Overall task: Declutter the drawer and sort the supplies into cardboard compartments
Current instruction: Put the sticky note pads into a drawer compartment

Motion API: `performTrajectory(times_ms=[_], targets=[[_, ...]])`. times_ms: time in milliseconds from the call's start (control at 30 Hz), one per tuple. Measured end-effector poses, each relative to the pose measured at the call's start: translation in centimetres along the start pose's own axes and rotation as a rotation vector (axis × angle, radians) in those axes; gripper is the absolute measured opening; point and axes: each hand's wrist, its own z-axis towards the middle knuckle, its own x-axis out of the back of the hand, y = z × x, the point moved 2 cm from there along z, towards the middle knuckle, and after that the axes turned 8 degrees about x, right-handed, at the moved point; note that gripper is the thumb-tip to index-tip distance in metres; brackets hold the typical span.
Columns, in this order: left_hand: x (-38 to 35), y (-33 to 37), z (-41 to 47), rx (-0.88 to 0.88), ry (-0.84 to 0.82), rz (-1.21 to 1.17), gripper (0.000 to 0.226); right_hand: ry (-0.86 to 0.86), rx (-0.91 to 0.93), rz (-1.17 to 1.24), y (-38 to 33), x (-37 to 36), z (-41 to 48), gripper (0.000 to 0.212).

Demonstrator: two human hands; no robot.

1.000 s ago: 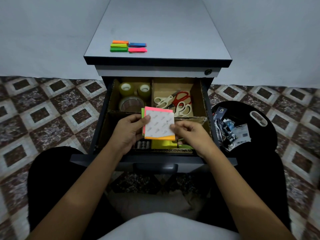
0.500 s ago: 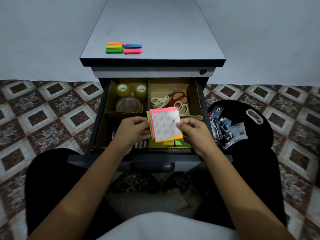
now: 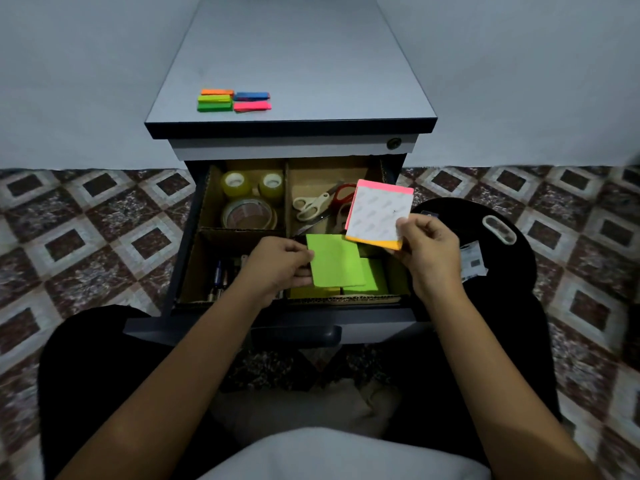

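Head view, the only camera. The drawer [image 3: 207, 323] stands open at frame centre. It is lined with cardboard compartments [image 3: 286, 202], four in all.

Left hand [image 3: 277, 268], centre of frame: its fingers [image 3: 298, 251] and thumb pinch the left edge of a green sticky pad [image 3: 337, 261]. The pad is held roughly flat above the lower right compartment.

Right hand [image 3: 429, 254], right of centre: thumb and fingers grip the lower right corner of a second pad stack [image 3: 379, 211]. Its white backing faces me, with a pink edge at the top and an orange edge at the bottom. It is raised and tilted over the right side of the upper right compartment. The orange corner sits close to the green pad's top edge; I cannot tell whether they touch.

Compartment contents:
- Upper left: two small tape rolls [image 3: 236, 183] side by side, behind one large tape roll [image 3: 249, 214].
- Upper right: scissors [image 3: 311, 204], one pair pale-handled and one red-handled, partly hidden by the stack.
- Lower left: pens [image 3: 218, 277], too dim for detail.
- Lower right: more green and yellow pads [image 3: 372, 282], lying beneath the held green pad.

Cabinet top [image 3: 294, 64], upper frame: coloured index flags [image 3: 233, 100] sit in a small cluster near its front left edge.

Right of the drawer, a black round object [image 3: 502, 265] carries packets [image 3: 472, 261] and a white oval piece [image 3: 498, 230]. Patterned tile floor [image 3: 86, 220] shows on both sides.
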Motion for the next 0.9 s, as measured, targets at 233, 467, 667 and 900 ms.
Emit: performTrajectory(times_ms=[233, 467, 667, 900], targets=[[-3.3, -0.4, 1.8, 0.099, -0.061, 0.158, 0.019, -0.017, -0.009, -0.046, 0.1, 0.7, 0.1, 0.02], [-3.9, -1.3, 2.6, 0.097, -0.014, 0.353, 0.021, -0.014, -0.007, -0.041, 0.0, 0.6, -0.1, 0.019], [-3.7, -1.3, 2.4, 0.136, -0.083, 0.321, 0.022, -0.022, -0.016, -0.059, 0.1, 0.8, -0.3, 0.015], [-3.7, -1.3, 2.4, 0.177, -0.139, 0.186, 0.011, -0.077, -0.081, 0.0, -0.3, 0.2, -1.3, 0.016]])
